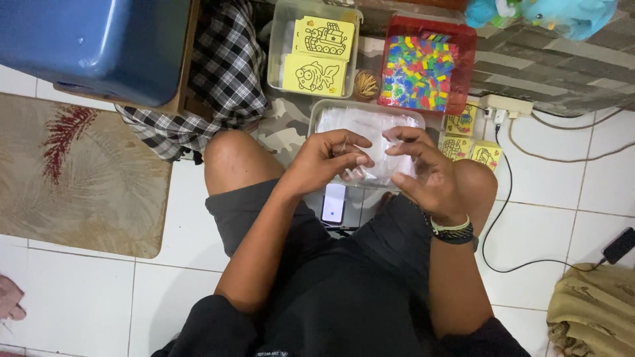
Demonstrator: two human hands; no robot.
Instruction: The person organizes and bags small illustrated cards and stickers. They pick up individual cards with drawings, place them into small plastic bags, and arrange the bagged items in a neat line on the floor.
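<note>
Left hand (327, 160) and right hand (423, 173) met over the knees, fingers pinched shut on a clear bag (380, 158) stretched between them. Just beyond, touching the fingertips: clear tub (367, 114) of bags. Farther out, red tray (463, 73), yellow cards (316, 56).

light: dim, flat indoor | shadows: soft, faint | glare: sheen on blue tub (92, 46) | focus: slightly soft, edges bent

Head camera, looking steeply down, close
</note>
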